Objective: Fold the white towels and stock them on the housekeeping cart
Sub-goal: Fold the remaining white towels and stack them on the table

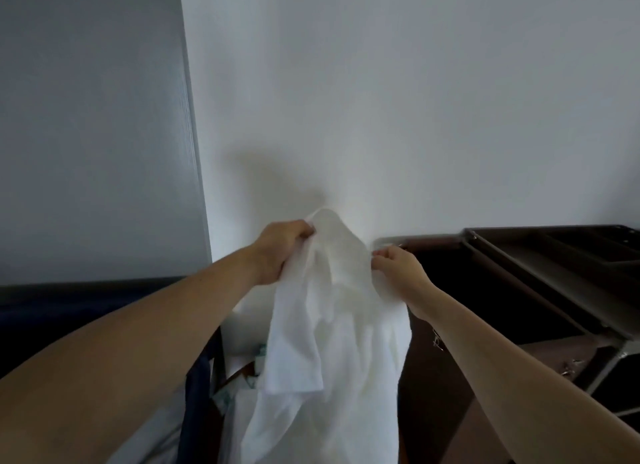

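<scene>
White towel [332,307] held up by both hands beside the housekeeping cart [554,283].
The left hand [280,248] grips the bunched top corner in curled fingers; the right hand [401,269] pinches the opposite edge. It hangs crumpled in the air before the white wall [381,99], just left of the cart's left edge.

Hotel-type rm or hallway, dark housekeeping cart [540,276] w/ divided top tray [588,250], plain white wall [381,99], grey door panel [86,117]
</scene>
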A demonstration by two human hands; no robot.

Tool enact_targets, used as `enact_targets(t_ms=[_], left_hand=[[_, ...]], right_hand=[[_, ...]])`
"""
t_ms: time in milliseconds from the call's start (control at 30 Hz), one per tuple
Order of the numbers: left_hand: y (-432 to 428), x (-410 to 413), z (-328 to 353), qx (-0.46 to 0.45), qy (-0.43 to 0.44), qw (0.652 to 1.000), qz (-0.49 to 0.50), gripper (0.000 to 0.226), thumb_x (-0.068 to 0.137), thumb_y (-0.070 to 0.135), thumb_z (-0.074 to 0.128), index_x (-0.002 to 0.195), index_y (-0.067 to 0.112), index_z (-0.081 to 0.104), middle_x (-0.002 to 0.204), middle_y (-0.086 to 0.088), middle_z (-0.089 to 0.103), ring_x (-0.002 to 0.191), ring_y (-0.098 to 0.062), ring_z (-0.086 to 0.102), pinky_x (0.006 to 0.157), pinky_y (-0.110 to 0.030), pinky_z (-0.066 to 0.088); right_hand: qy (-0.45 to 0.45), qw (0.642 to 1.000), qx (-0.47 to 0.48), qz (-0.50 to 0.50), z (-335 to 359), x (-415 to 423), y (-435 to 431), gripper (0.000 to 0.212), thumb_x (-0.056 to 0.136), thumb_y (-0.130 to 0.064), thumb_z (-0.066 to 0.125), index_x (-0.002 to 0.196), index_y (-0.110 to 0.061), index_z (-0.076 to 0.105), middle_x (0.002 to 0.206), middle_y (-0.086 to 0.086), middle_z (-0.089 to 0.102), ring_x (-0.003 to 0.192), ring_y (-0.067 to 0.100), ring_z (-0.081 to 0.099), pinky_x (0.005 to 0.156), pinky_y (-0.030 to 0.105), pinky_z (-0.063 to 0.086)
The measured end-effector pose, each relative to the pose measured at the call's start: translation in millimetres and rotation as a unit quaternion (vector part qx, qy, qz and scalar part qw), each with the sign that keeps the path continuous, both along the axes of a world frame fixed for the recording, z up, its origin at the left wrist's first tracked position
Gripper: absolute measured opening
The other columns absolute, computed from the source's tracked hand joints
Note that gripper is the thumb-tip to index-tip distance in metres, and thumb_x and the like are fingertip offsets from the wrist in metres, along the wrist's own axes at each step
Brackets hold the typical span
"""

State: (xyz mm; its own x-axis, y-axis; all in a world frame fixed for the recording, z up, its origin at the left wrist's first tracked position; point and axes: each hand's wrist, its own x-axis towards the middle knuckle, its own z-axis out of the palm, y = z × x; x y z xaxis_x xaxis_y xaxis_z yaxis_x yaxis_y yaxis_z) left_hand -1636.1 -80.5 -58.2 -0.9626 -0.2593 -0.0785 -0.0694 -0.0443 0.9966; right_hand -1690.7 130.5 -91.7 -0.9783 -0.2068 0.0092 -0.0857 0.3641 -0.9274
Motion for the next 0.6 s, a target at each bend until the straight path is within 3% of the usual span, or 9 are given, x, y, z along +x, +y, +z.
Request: enact_targets(t_ms=[100, 167, 233, 333, 433, 500, 600], left_hand=[[7, -2, 14, -0.020, 0.015, 0.997, -0.071, 0.029, 0.091, 0.015, 0.061, 0.066, 0.006, 0.072, 0.065, -0.011, 0.067, 0.052, -0.022, 0.065, 0.048, -0.026, 0.052], [13, -4, 12, -0.036, 0.011, 0.991, -0.128, 0.033, 0.094, 0.013, 0.058, 0.067, 0.007, 0.076, 0.071, -0.011, 0.071, 0.060, -0.021, 0.069, 0.051, -0.026, 0.053], [18, -5, 5, -0.044, 0.000, 0.987, -0.153, 0.024, 0.095, 0.015, 0.059, 0.082, 0.004, 0.075, 0.076, -0.010, 0.071, 0.065, -0.020, 0.070, 0.054, -0.026, 0.053], [16, -2, -5, -0.027, -0.035, 0.974, -0.223, 0.026, 0.090, 0.028, 0.065, 0.099, 0.005, 0.072, 0.091, -0.011, 0.073, 0.081, -0.021, 0.071, 0.064, -0.028, 0.055], [7, 3, -11, -0.156, -0.052, 0.945, -0.282, 0.064, 0.073, 0.041, 0.079, 0.125, 0.010, 0.057, 0.116, -0.009, 0.067, 0.100, -0.022, 0.069, 0.077, -0.034, 0.057], [5, 6, -15, -0.260, -0.066, 0.930, -0.253, 0.070, 0.071, 0.034, 0.087, 0.126, 0.021, 0.046, 0.116, -0.005, 0.063, 0.098, -0.020, 0.067, 0.074, -0.033, 0.054], [4, 7, -24, -0.299, -0.064, 0.928, -0.211, 0.071, 0.073, 0.035, 0.087, 0.126, 0.027, 0.041, 0.109, 0.001, 0.062, 0.092, -0.015, 0.063, 0.070, -0.027, 0.050]], right_hand=[[0.069, 0.993, 0.007, 0.097, -3, 10, -6, 0.057, 0.088, -0.011, 0.071, 0.140, -0.022, 0.050, 0.123, 0.005, 0.060, 0.101, 0.014, 0.061, 0.082, 0.027, 0.054], [0.113, 0.978, 0.008, 0.173, -2, 18, -12, 0.084, 0.084, -0.009, 0.074, 0.153, -0.028, 0.032, 0.144, 0.003, 0.048, 0.128, 0.019, 0.051, 0.105, 0.039, 0.048], [0.119, 0.973, 0.015, 0.198, -3, 24, -18, 0.093, 0.080, -0.016, 0.077, 0.155, -0.035, 0.026, 0.150, -0.002, 0.043, 0.137, 0.016, 0.043, 0.112, 0.039, 0.041], [0.135, 0.982, 0.061, 0.121, -2, 23, -22, 0.069, 0.077, -0.029, 0.085, 0.137, -0.030, 0.051, 0.125, -0.004, 0.062, 0.116, 0.016, 0.059, 0.097, 0.037, 0.052], [0.132, 0.979, 0.131, 0.085, 2, 16, -22, 0.035, 0.074, -0.029, 0.087, 0.098, -0.015, 0.066, 0.094, 0.006, 0.071, 0.090, 0.024, 0.068, 0.081, 0.042, 0.056], [0.120, 0.986, 0.095, 0.061, 6, 12, -23, 0.032, 0.074, -0.025, 0.085, 0.089, -0.005, 0.065, 0.090, 0.018, 0.071, 0.076, 0.025, 0.064, 0.073, 0.042, 0.054], [0.113, 0.993, 0.030, 0.028, 14, 8, -26, 0.026, 0.076, -0.021, 0.080, 0.089, -0.003, 0.067, 0.088, 0.020, 0.070, 0.072, 0.022, 0.061, 0.072, 0.043, 0.055]])
